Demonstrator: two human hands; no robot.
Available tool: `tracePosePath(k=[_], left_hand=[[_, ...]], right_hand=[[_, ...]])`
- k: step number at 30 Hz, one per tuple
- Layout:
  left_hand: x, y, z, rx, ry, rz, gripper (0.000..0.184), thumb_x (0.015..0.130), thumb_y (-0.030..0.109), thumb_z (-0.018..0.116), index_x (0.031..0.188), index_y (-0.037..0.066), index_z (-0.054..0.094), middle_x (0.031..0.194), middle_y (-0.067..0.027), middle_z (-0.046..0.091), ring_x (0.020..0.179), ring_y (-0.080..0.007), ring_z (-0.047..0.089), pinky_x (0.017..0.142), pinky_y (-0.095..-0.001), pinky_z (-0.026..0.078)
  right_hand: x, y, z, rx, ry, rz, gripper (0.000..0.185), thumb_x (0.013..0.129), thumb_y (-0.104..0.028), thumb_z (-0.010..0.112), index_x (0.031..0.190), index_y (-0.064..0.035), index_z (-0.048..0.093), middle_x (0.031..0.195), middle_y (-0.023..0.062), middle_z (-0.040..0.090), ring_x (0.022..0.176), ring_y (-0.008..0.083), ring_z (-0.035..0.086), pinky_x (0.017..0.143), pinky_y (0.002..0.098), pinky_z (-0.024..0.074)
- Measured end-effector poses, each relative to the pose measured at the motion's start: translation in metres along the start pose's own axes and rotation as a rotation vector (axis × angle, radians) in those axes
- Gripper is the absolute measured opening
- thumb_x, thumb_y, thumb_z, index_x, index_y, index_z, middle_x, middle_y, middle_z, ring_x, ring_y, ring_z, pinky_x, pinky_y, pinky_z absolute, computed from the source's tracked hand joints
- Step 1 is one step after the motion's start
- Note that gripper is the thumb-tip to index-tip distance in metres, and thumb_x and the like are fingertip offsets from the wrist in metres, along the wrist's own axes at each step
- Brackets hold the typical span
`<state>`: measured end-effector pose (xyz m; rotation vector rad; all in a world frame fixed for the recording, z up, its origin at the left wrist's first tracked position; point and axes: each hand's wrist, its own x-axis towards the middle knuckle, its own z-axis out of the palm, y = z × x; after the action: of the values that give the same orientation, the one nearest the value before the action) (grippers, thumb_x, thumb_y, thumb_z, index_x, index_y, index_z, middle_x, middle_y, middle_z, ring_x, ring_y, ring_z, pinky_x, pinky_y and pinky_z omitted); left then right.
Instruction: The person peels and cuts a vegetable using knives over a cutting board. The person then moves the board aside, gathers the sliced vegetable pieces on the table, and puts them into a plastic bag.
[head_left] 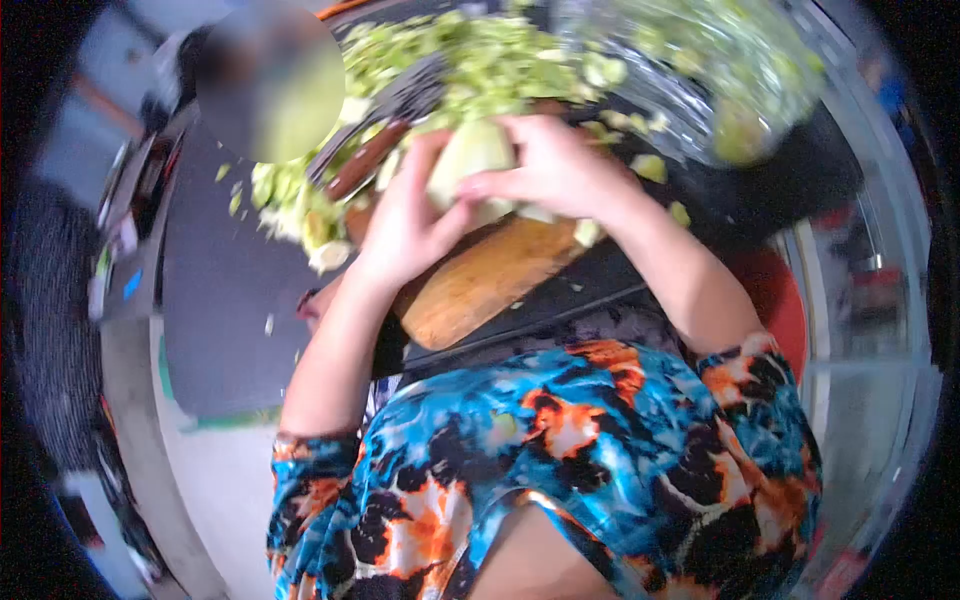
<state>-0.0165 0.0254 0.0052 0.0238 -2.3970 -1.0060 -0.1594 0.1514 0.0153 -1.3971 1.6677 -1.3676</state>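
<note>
Both of my hands close around a pale green piece of vegetable (475,160) above a wooden cutting board (490,285). My left hand (405,220) presses against its left side, the thumb at its lower edge. From the right, my right hand (560,170) grips it, with fingers over the top and thumb in front. Beyond the hands, chopped green pieces (510,65) are heaped up. A dark object with a brown handle (368,160) lies just left of my left hand; motion blur hides its exact shape.
A clear plastic bag (690,80) with green contents lies at the back right. The dark table (230,310) holds scattered scraps. Part of a red round object (775,300) shows below its right side. A blurred area covers something at the upper left.
</note>
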Motion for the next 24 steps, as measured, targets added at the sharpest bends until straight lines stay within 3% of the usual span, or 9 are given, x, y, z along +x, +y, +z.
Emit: tracePosePath(k=[4, 5, 6, 7, 12, 13, 18, 21, 24], left_hand=[[-0.010, 0.013, 0.009, -0.120, -0.035, -0.003, 0.059, 0.080, 0.024, 0.069, 0.126, -0.001, 0.043, 0.118, -0.0158, 0.052, 0.110, -0.0288, 0.052, 0.094, -0.0372, 0.041], [-0.006, 0.016, 0.000, 0.163, -0.098, 0.244, 0.071, 0.079, 0.030, 0.070, 0.133, 0.001, 0.035, 0.123, -0.0163, 0.049, 0.115, -0.0299, 0.049, 0.097, -0.0385, 0.039], [-0.016, 0.015, 0.016, -0.335, -0.013, 0.057, 0.081, 0.079, 0.037, 0.070, 0.139, 0.003, 0.026, 0.124, -0.0179, 0.048, 0.114, -0.0306, 0.050, 0.098, -0.0416, 0.039], [-0.014, 0.017, 0.025, -0.344, 0.021, 0.087, 0.083, 0.082, 0.040, 0.067, 0.141, 0.004, 0.021, 0.123, -0.0190, 0.048, 0.108, -0.0293, 0.054, 0.094, -0.0412, 0.043], [-0.004, 0.022, 0.056, -0.131, 0.133, 0.043, 0.053, 0.095, 0.032, 0.047, 0.135, 0.000, 0.031, 0.110, -0.0173, 0.054, 0.090, -0.0242, 0.060, 0.076, -0.0346, 0.051], [-0.007, -0.008, 0.024, -0.099, 0.190, 0.056, 0.052, 0.095, 0.034, 0.048, 0.131, -0.002, 0.036, 0.104, -0.0159, 0.056, 0.085, -0.0232, 0.061, 0.073, -0.0336, 0.051], [0.033, 0.094, 0.108, -0.117, -0.271, 0.032, 0.025, 0.092, 0.015, 0.054, 0.111, -0.001, 0.053, 0.103, -0.0128, 0.060, 0.091, -0.0202, 0.060, 0.081, -0.0313, 0.049], [0.065, 0.173, 0.180, 0.172, -0.723, 0.579, 0.035, 0.077, 0.012, 0.067, 0.109, 0.002, 0.057, 0.108, -0.0169, 0.059, 0.102, -0.0331, 0.057, 0.088, -0.0392, 0.046], [0.075, 0.232, 0.261, 0.111, -0.841, 0.717, 0.053, 0.074, 0.013, 0.069, 0.122, 0.005, 0.048, 0.117, -0.0172, 0.052, 0.109, -0.0379, 0.052, 0.091, -0.0415, 0.045]], right_hand=[[-0.038, -0.015, -0.007, -0.236, 0.173, -0.195, 0.039, 0.075, -0.025, 0.076, 0.102, 0.0003, 0.064, 0.084, 0.0103, 0.069, 0.075, 0.0157, 0.065, 0.068, 0.0300, 0.0514], [-0.053, -0.017, -0.011, -0.276, 0.246, -0.208, 0.040, 0.074, -0.027, 0.077, 0.100, 0.0008, 0.065, 0.081, 0.0114, 0.069, 0.073, 0.0168, 0.066, 0.066, 0.0307, 0.0515], [-0.068, -0.022, -0.019, -0.323, 0.311, -0.176, 0.042, 0.073, -0.027, 0.078, 0.101, 0.0012, 0.064, 0.081, 0.0117, 0.069, 0.072, 0.0181, 0.067, 0.065, 0.0316, 0.0517], [-0.089, -0.024, -0.034, -0.363, 0.373, -0.153, 0.043, 0.072, -0.027, 0.078, 0.101, 0.0016, 0.064, 0.080, 0.0121, 0.069, 0.070, 0.0194, 0.067, 0.065, 0.0324, 0.0520], [-0.253, 0.010, -0.177, -0.423, 0.358, -0.065, 0.050, 0.072, -0.026, 0.077, 0.109, 0.0028, 0.060, 0.091, 0.0151, 0.067, 0.084, 0.0200, 0.065, 0.074, 0.0314, 0.0509], [-0.256, -0.010, -0.163, -0.490, 0.388, 0.146, 0.053, 0.070, -0.026, 0.076, 0.110, 0.0038, 0.060, 0.092, 0.0160, 0.067, 0.085, 0.0227, 0.065, 0.076, 0.0325, 0.0506], [-0.367, 0.017, -0.197, -0.858, 0.484, 0.535, 0.037, 0.063, -0.028, 0.073, 0.088, -0.0019, 0.063, 0.079, 0.0177, 0.062, 0.076, 0.0341, 0.061, 0.069, 0.0419, 0.0474], [-0.389, 0.021, -0.181, -0.936, 0.432, 0.709, 0.035, 0.061, -0.028, 0.071, 0.085, -0.0033, 0.065, 0.079, 0.0178, 0.063, 0.077, 0.0346, 0.062, 0.070, 0.0436, 0.0480], [-0.398, 0.013, -0.180, -0.956, 0.362, 0.770, 0.030, 0.060, -0.026, 0.070, 0.081, -0.0050, 0.066, 0.075, 0.0173, 0.063, 0.074, 0.0355, 0.062, 0.068, 0.0443, 0.0492]])
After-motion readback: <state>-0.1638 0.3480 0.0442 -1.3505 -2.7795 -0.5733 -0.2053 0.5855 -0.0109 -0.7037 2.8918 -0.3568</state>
